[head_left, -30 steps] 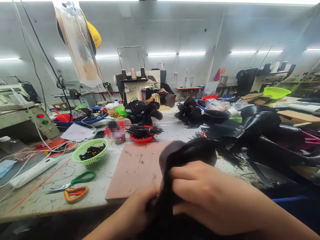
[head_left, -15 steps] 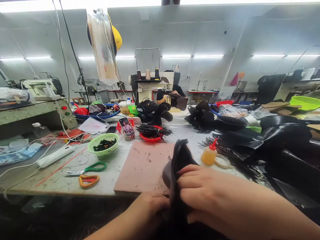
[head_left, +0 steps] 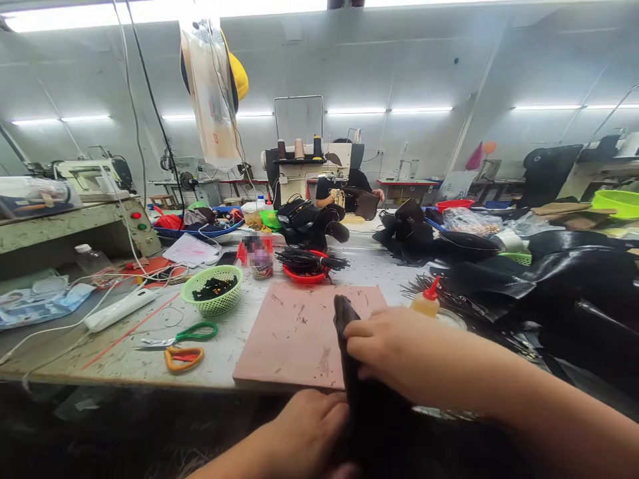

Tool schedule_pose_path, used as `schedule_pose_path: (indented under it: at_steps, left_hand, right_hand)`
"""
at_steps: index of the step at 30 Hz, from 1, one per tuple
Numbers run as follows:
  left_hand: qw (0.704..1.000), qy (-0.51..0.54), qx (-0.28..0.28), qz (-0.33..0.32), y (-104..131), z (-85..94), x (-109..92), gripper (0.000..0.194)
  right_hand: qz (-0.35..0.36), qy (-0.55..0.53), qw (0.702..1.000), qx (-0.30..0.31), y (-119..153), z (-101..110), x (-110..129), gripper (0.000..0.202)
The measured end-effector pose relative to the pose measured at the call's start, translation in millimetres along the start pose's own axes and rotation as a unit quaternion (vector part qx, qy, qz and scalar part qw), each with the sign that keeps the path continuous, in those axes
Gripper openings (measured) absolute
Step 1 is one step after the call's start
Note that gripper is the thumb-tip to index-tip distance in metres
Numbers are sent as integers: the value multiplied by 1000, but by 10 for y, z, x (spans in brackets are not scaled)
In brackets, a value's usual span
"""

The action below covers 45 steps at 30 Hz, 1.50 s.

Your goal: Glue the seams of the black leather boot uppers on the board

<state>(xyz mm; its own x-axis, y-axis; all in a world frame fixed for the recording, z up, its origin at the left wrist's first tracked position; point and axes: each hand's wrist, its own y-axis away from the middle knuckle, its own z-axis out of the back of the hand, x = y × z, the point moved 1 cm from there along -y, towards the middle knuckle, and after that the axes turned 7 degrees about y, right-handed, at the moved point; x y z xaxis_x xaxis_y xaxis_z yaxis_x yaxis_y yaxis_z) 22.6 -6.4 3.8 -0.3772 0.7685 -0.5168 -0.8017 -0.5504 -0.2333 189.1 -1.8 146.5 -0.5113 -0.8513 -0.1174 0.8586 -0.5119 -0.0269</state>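
Note:
A dark, soft leather piece (head_left: 353,372) stands on edge at the front of the bench, folded so that I see it nearly side-on. Fingers of my right hand (head_left: 377,339) are closed round its upper part, thumb side toward me. Lower down, my left hand (head_left: 314,422) grips its near edge, with the fingertips hidden behind the leather. Just beyond lies a pinkish board (head_left: 294,332), scuffed and stained. My right forearm partly covers a glue bottle (head_left: 426,301) with a red nozzle.
Left of the board lie green-handled scissors (head_left: 197,330), an orange-handled tool (head_left: 184,359) and a green basket (head_left: 212,303) of black scraps. Behind it is a red bowl (head_left: 305,275) of black strips. Black leather (head_left: 564,293) is heaped on the right. A co-worker (head_left: 357,179) sits at a sewing machine.
The leather piece has turned more edge-on, and its top has tipped left and down. My right hand has moved up slightly and still grips it; my left hand stays low at its edge.

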Motion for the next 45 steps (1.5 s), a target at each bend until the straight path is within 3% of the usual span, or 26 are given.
schedule_pose_path:
  at_steps: [2, 5, 7, 9, 12, 15, 19, 23, 29, 32, 35, 39, 42, 45]
  left_hand:
    - [1000, 17, 23, -4, 18, -42, -83, 5]
    - [996, 78, -37, 22, 29, -109, -92, 10]
    - [990, 96, -73, 78, 48, -147, 25, 14]
    - [982, 93, -88, 139, 87, -167, 194, 21]
    - [972, 99, -87, 195, 166, -144, 371, 21]
    - [964, 138, -71, 216, 229, -84, 344, 18]
    - [948, 204, -58, 238, 252, -34, 189, 21]
    - [922, 296, -43, 244, 252, -58, 173, 22]
    - [893, 351, -47, 277, 297, -39, 250, 23]
    - [904, 302, -104, 284, 315, 62, 213, 39]
    - [897, 264, -181, 306, 315, 99, 214, 28]
    - [868, 264, -247, 340, 284, -32, 376, 18]
    - [854, 257, -285, 352, 251, -171, 527, 21]
    - [849, 252, -309, 346, 245, -250, 614, 30]
  right_hand:
    - [-1, -6, 1000, -8, -1, -7, 0, 9]
    - [56, -26, 998, 23, -23, 19, 92, 6]
    - [47, -41, 997, 50, -77, 1, 118, 7]
    - [-7, -50, 997, 58, -165, -91, 71, 7]
    - [-94, -47, 994, 34, -315, -349, -90, 9]
    - [-135, -41, 990, 17, -433, -589, -250, 13]
    - [-94, -71, 993, 7, -547, -695, -389, 11]
    - [-54, -128, 989, -48, -636, -772, -457, 8]
    - [-94, -188, 970, -123, -664, -945, -368, 9]
    - [-120, -175, 968, -132, -666, -987, -272, 10]
    - [-104, -89, 979, -153, -699, -1092, -186, 11]
    - [-52, 41, 976, -208, -768, -1360, -186, 18]
    - [-29, 54, 975, -213, -826, -1535, -258, 21]
    - [-24, 56, 973, -220, -864, -1571, -288, 20]
